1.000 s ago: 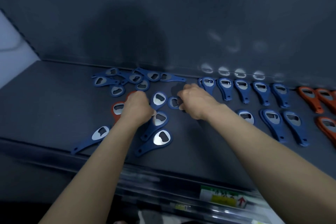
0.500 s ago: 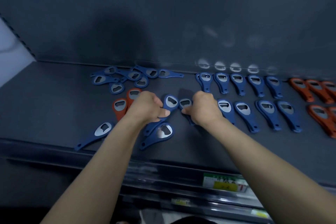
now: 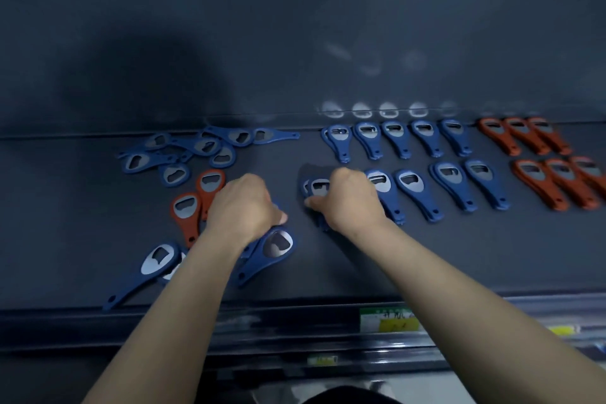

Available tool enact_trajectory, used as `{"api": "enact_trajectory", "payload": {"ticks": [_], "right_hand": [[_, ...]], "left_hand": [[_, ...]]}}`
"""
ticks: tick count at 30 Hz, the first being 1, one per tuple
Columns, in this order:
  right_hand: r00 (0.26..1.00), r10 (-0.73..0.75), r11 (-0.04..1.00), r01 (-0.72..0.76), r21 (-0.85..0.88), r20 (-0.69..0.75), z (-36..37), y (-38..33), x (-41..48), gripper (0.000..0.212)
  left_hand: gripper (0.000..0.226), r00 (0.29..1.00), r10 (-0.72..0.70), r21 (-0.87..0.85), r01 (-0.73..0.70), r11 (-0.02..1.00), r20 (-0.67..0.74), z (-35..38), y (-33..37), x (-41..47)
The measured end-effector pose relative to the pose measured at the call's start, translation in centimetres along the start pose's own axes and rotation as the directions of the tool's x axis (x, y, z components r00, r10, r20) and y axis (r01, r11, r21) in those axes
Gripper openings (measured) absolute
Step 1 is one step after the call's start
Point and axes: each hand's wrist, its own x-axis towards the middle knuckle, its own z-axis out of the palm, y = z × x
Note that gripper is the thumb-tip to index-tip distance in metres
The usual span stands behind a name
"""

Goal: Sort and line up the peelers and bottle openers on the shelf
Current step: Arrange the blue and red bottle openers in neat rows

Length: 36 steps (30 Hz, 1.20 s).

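Over the last second the right hand (image 3: 347, 202) had carried its blue plastic bottle opener with a steel head (image 3: 319, 188) rightward. It now pinched the opener with curled fingers at the left end of the near row of blue openers (image 3: 410, 187), just beside the next one. By my reading, one more piece was nearly lined up.

The left hand (image 3: 244, 203) lay curled, knuckles up, over loose blue openers (image 3: 277, 244) whose handles ran out beneath it. Whether it gripped one could not be told. A blue opener seen between the hands half a second earlier no longer showed there.

On the dark grey shelf (image 3: 65, 223), a tangled blue heap (image 3: 183, 154) at far left and two orange openers (image 3: 183, 210) remained unsorted.
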Motion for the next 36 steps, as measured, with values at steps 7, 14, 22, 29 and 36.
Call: {"api": "enact_trajectory", "payload": {"ticks": [7, 14, 22, 29, 36], "right_hand": [[0.997, -0.067, 0.989, 0.06, -0.136, -0.044, 0.4, -0.8, -0.4, 0.021], [0.997, -0.011, 0.979, -0.005, -0.205, -0.074, -0.1, 0.0, -1.2, 0.039], [0.98, -0.081, 0.971, 0.036, -0.235, -0.184, 0.0, 2.6, -3.3, 0.017], [0.97, -0.146, 0.936, 0.073, -0.343, -0.192, 0.0, 3.4, -3.7, 0.011], [0.969, -0.181, 0.952, 0.129, -0.279, -0.171, 0.0, 4.2, -4.1, 0.032]], "left_hand": [[0.032, 1.0, -0.006, 0.001, 0.006, 1.0, 0.026, -0.3, -1.9, -0.1], [0.035, 0.997, -0.004, -0.064, 0.009, 0.998, 0.078, -0.3, -2.4, 0.5], [0.018, 0.998, -0.034, -0.376, 0.053, 0.925, 0.056, -0.3, -2.7, -0.4], [0.019, 0.994, -0.088, -0.407, 0.109, 0.907, 0.069, -0.3, -2.8, -4.4], [0.026, 0.974, -0.18, -0.305, 0.131, 0.943, -0.137, 1.9, -2.9, -6.2]]}}
